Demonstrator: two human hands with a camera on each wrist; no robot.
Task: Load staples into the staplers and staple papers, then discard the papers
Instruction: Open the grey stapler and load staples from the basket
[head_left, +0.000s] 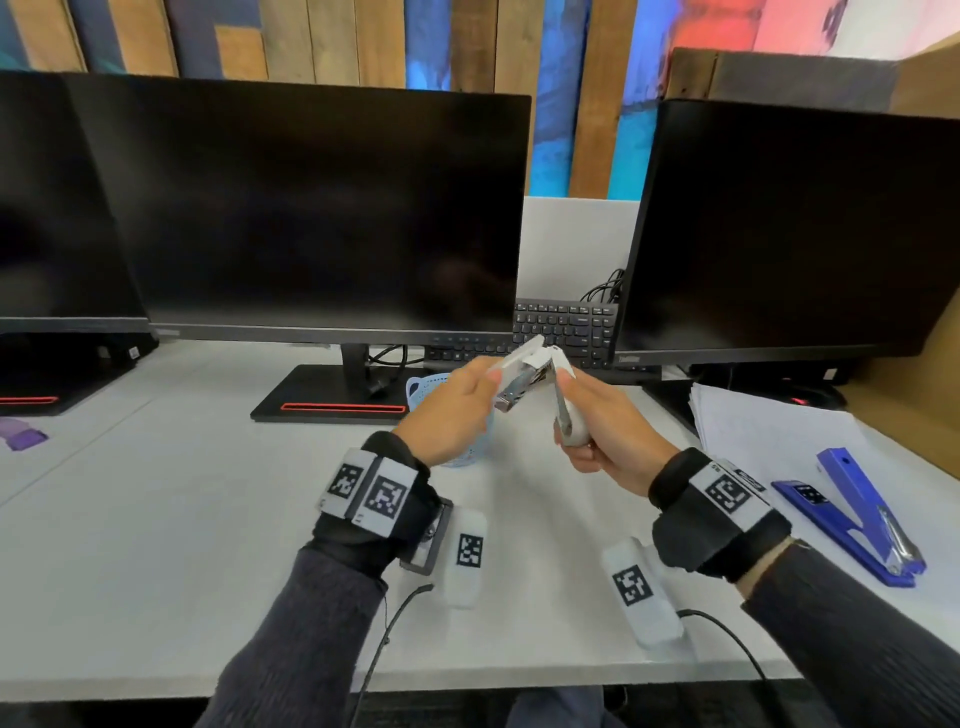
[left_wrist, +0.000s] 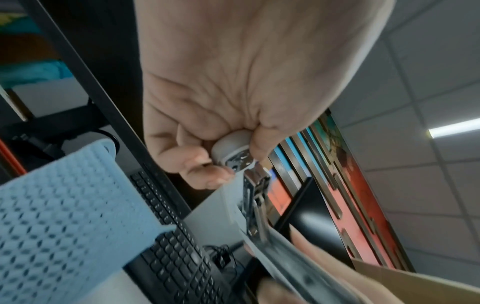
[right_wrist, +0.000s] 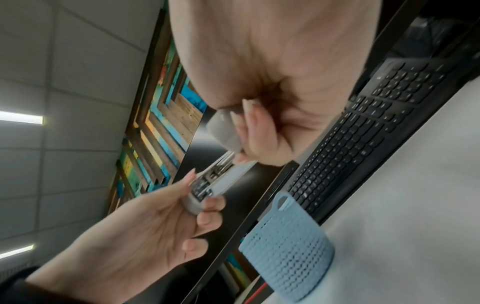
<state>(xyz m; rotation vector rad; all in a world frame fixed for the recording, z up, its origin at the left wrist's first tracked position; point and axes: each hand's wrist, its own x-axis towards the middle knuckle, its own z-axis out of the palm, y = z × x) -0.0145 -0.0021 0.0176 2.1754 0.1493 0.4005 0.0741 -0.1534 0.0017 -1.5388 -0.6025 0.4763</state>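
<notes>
A white stapler (head_left: 530, 364) is swung open in a V above the desk, its metal staple channel (head_left: 514, 395) exposed. My left hand (head_left: 485, 382) grips the arm with the channel, and my right hand (head_left: 571, 415) grips the other arm's rounded end (head_left: 574, 436). In the left wrist view my left fingers (left_wrist: 197, 164) curl round one stapler end (left_wrist: 231, 148). The right wrist view shows my right fingers (right_wrist: 249, 127) on the white end (right_wrist: 223, 131). A blue stapler (head_left: 852, 514) lies open on the desk at right, beside a paper stack (head_left: 753, 421).
A light blue perforated basket (head_left: 436, 384) stands on the desk just behind my left hand. Monitors (head_left: 322, 208) and a black keyboard (head_left: 566, 327) line the back. A purple object (head_left: 21, 434) lies at far left. A cardboard wall (head_left: 914, 415) bounds the right side.
</notes>
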